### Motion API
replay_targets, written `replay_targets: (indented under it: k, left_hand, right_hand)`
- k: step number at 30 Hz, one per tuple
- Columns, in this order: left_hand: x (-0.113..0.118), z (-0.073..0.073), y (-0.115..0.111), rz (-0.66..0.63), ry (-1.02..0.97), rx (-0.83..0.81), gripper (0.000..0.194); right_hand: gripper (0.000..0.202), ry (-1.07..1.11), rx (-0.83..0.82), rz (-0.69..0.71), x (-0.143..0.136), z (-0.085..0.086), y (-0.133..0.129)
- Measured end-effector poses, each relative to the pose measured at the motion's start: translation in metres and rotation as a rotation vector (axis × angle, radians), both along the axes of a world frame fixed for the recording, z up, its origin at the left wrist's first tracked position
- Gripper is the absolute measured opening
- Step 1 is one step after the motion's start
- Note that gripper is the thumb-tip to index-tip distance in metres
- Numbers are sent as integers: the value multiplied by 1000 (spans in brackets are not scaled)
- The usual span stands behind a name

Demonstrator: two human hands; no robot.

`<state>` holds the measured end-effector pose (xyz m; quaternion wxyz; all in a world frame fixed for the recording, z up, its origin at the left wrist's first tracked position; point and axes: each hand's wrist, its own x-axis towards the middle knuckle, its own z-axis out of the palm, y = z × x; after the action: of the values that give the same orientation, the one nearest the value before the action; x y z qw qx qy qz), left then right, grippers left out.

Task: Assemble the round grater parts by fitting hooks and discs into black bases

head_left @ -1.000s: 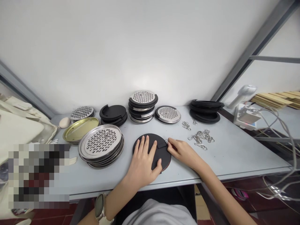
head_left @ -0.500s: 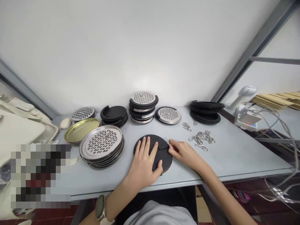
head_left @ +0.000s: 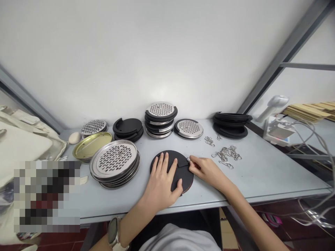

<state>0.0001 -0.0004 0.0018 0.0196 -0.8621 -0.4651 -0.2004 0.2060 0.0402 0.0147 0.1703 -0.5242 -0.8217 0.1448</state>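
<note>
A round black disc lies on the table in front of me. My left hand rests flat on it, fingers spread. At the disc's right edge, my right hand pinches a small metal wire clip; the fingertips hide most of it. To the right is a loose pile of similar wire clips, and a smaller group of clips lies behind it. On the left stands a stack of round metal grater plates.
Along the wall stand gold lids, black round holders, a stack of graters in black holders, a single grater disc and black rings. A white device with cables is at the right. Cream fabric hangs at the left.
The view has shifted very slightly. Both hands stay where they were: the left flat on the disc, the right pinching the clip at its edge.
</note>
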Motion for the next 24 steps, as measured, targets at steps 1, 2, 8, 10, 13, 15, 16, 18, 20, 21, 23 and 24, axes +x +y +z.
replay_targets:
  k: [1,2,8,10,13,15,16,18,20,21,23,24]
  left_hand:
    - [0,0,0,0,-3,0,63]
    - [0,0,0,-1,-7,1,63]
    - [0,0,0,-7,-4,-2,63]
    - [0,0,0,-3,2,-5,62]
    - [0,0,0,1,2,-6,63]
    - [0,1,0,1,-1,-8,63]
    - [0,1,0,0,-2,-10,63]
    - [1,2,-1,-5,-4,-16,64]
    - [1,3,-1,-12,-6,-20,65]
    - [1,3,-1,-14,-6,-23,65]
    - [1,4,-1,-16,-7,-24,63]
    - [1,4,-2,-15,-7,-25,62]
  right_hand:
    - [15,-1,2,-1,0,0,0]
    - [15,0,4,-2,0,0,0]
    - [17,22,-3,-2,2,-3,-2]
    - [18,26,-4,0,2,-3,-1]
    - [20,25,-2,6,1,-5,-1]
    - [20,25,-12,7,1,-5,0]
    - [20,27,-19,7,1,-5,0]
    - [21,36,-33,7,1,-5,0]
    - [21,47,-46,4,1,-5,0]
    - [21,51,-52,2,1,-6,0]
    - [21,55,-59,1,1,-6,0]
    - [21,56,-61,1,1,-6,0]
